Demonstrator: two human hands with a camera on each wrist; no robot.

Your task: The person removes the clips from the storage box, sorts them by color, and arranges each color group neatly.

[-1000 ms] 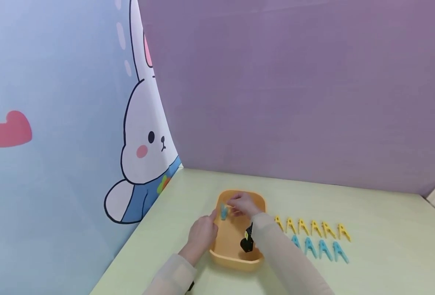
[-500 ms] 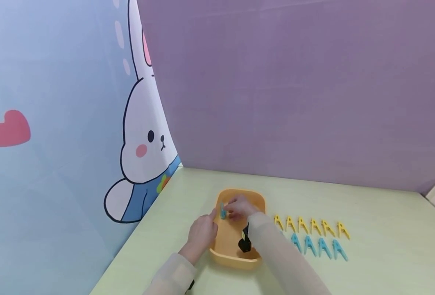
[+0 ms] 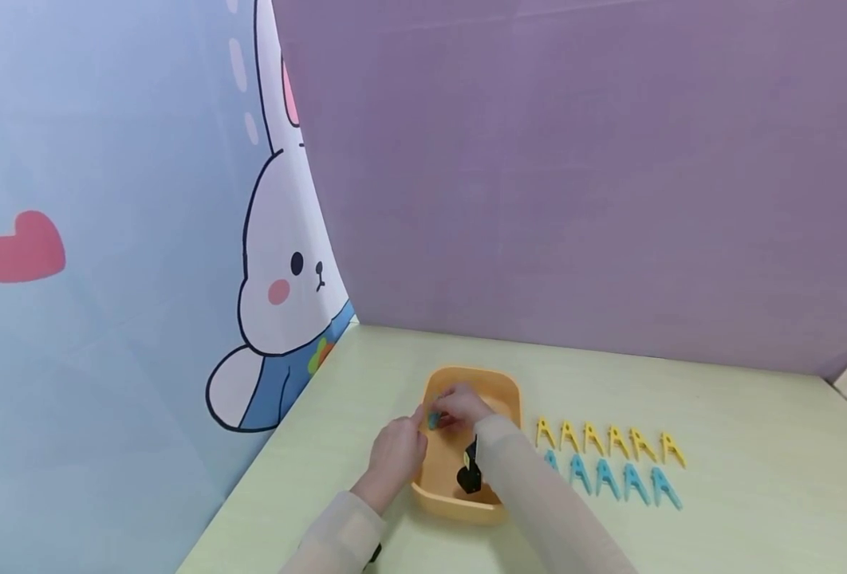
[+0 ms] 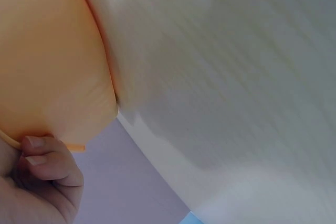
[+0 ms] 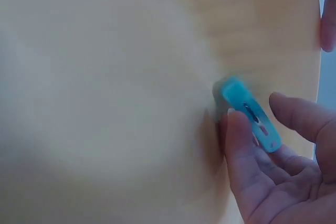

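My left hand [image 3: 397,453] holds the left rim of an orange plastic basin [image 3: 459,510], its fingers curled against the outer wall; the left wrist view shows those fingers [image 4: 50,163] under the rim. Inside the basin, near its left wall, is a blue clothespin [image 5: 253,116]. Reaching over it from the right is my right hand [image 3: 462,405], partly hiding it in the head view. In the right wrist view the clothespin lies between the thumb and index finger of the right hand [image 5: 278,166]. The index finger appears to touch it; a gap shows beside the thumb.
Right of the basin, a row of several yellow clothespins [image 3: 616,441] lies on the pale table [image 3: 754,454]. Nearer me is a row of several blue clothespins [image 3: 606,478], partly behind the right sleeve [image 3: 538,494]. A purple wall [image 3: 574,175] stands behind the table.
My right hand has moved left and down onto the blue clothespin in the basin, covering more of it. The left hand stays on the rim.
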